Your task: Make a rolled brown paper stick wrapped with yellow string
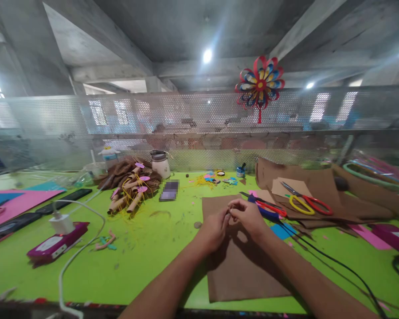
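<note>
My left hand (213, 231) and my right hand (250, 218) meet fingertip to fingertip above a brown paper sheet (249, 277) on the green table. Both are closed in a pinch around a small brown piece (231, 210). Fingers cover most of that piece, so its shape and kind are unclear. Just beyond my right hand lie red-handled scissors (273, 209) and a blue tool (265, 211) with a black cable. Left of the sheet's edge is a small round greyish disc (197, 225).
Large scissors (299, 201) with yellow and red handles rest on brown paper (335, 204) at right. Brown paper rolls (133, 190) with yellow strings, a phone (169, 191) and a jar (160, 165) stand left. A white cable (76, 252) runs from a purple power strip (58, 243).
</note>
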`<state>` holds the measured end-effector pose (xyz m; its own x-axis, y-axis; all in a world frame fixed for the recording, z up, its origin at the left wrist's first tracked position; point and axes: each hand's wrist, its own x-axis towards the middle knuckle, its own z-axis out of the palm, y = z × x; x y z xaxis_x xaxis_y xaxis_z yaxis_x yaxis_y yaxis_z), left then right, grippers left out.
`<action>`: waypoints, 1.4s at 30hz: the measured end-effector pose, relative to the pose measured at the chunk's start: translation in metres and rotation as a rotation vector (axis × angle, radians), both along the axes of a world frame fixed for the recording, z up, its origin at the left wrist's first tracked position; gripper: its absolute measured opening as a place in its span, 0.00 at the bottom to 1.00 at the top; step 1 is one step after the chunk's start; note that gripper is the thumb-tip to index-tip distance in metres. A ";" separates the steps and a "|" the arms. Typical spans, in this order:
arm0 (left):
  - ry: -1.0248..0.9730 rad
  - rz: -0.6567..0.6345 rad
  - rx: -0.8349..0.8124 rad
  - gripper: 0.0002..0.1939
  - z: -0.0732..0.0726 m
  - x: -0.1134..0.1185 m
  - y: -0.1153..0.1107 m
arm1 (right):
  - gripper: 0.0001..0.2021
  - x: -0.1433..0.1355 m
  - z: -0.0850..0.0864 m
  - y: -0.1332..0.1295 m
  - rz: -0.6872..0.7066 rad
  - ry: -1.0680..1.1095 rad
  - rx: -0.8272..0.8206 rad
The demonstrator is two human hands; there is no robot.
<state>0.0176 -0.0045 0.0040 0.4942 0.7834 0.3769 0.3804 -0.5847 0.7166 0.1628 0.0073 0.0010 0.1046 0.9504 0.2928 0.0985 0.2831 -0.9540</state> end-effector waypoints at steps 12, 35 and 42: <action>0.004 0.087 0.023 0.19 0.006 -0.001 -0.001 | 0.07 -0.002 0.008 -0.008 -0.065 -0.123 0.093; -0.404 0.027 -0.760 0.11 -0.028 0.012 0.020 | 0.13 -0.001 -0.008 0.001 0.060 -0.140 -0.096; -0.389 -0.105 -0.894 0.07 -0.002 0.001 0.010 | 0.20 0.002 -0.012 0.007 0.042 -0.127 -0.023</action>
<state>0.0186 0.0051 0.0019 0.5450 0.8182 -0.1829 0.0013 0.2173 0.9761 0.1652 0.0142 -0.0109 0.0283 0.9598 0.2792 0.2071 0.2676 -0.9410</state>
